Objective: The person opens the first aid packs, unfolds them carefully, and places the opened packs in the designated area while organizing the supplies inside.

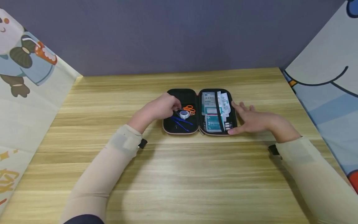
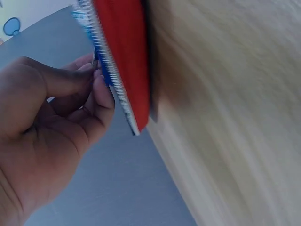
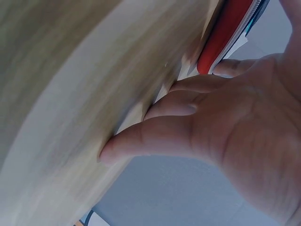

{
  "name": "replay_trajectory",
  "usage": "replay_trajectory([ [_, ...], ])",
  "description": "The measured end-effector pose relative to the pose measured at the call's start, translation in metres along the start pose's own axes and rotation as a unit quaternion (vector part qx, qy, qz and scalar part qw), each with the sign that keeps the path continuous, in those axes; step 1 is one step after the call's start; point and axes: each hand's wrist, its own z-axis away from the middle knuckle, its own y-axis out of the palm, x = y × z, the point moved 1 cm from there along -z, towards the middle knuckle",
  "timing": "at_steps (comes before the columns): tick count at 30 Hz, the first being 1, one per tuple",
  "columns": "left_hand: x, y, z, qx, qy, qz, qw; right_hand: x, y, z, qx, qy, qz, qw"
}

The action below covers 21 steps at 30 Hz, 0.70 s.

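Note:
An unzipped first-aid case (image 1: 183, 98) lies open like a book on the table. Over its left half, my left hand (image 1: 165, 107) pinches the blade end of small scissors (image 1: 189, 109) with orange handles. A thin metal piece shows at those fingertips in the left wrist view. Close by in that half are a white tape roll (image 1: 184, 114) and blue tweezers (image 1: 181, 121). My right hand (image 1: 254, 120) is spread at the case's right edge, its thumb touching the lower corner; in the right wrist view several fingertips rest on the table.
In the case's right half, a black elastic strap (image 1: 219, 112) crosses white packets (image 1: 208, 99) and a teal packet (image 1: 213, 123). The wood-grain table (image 1: 179, 174) meets a grey-blue wall (image 1: 179, 37) behind. Cartoon-printed panels (image 1: 321, 62) stand at both sides.

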Motion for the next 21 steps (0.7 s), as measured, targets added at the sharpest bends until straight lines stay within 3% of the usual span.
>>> replay_trajectory([
  [5,0.003,0.003,-0.003,-0.005,-0.006,-0.018,0.9998,0.0,0.0,0.001,-0.001,0.002,0.003,1.0],
  [13,0.006,0.001,-0.004,-0.048,-0.029,-0.041,0.9976,0.0,0.0,0.001,-0.002,0.002,-0.002,1.0],
  [21,0.013,0.004,-0.01,-0.066,-0.047,-0.069,0.9944,-0.002,0.0,-0.001,-0.001,0.002,0.003,1.0],
])
